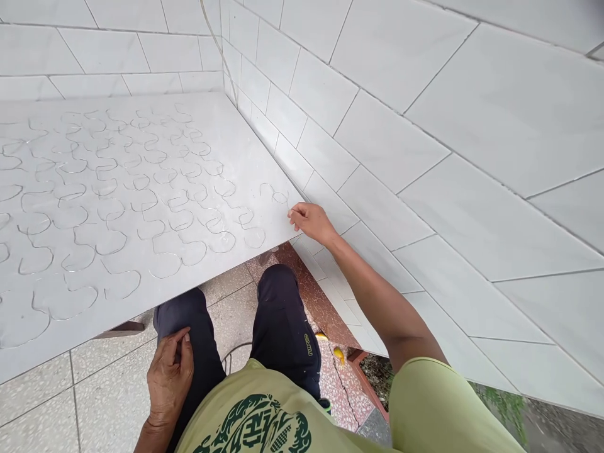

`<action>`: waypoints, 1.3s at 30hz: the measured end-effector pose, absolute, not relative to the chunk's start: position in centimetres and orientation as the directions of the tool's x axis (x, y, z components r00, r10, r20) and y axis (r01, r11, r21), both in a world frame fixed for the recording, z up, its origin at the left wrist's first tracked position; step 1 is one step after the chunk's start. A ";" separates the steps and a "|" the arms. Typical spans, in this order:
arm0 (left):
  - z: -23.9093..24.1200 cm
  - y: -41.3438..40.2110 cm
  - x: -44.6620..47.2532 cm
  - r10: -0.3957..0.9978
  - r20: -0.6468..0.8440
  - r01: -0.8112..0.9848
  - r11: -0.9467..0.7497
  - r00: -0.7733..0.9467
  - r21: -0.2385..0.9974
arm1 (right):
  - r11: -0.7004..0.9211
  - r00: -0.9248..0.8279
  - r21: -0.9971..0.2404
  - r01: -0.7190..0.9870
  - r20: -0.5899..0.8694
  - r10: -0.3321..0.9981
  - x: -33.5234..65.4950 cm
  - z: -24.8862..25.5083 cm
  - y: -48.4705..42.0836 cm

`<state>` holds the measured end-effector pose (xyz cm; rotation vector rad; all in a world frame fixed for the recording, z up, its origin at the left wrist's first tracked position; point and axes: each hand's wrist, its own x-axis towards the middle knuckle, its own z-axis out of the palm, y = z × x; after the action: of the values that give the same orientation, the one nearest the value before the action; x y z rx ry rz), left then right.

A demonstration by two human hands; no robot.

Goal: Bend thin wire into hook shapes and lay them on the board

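Note:
A pale marble-look slab (141, 264) lies flat in front of me, covered with several thin bent wire hooks (189, 220). My right hand (309, 221) reaches to the slab's near right corner, fingers curled in a pinch at the edge beside the tiled wall; what they hold, if anything, is too small to see. My left hand (170, 377) rests on my left thigh, fingers lying flat on the dark trousers, holding nothing.
White marble-look wall tiles (448, 189) run along the right and behind the slab. A thin cord (217, 44) hangs in the far corner. Terrazzo floor (94, 390) below, with a reddish strip (321, 308) and small yellow bits (338, 355) near the wall.

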<state>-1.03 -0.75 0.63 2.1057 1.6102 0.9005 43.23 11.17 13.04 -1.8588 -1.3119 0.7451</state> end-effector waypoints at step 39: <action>0.4 0.0 -0.5 0.911 0.364 0.756 -0.376 0.195 0.536 | 0.067 -0.051 0.121 0.990 -0.133 0.990 47.2 13.5 18.9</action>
<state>-0.47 -0.05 0.38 2.2313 1.5951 0.9462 47.24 18.87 13.48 -2.2782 -2.4178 0.0050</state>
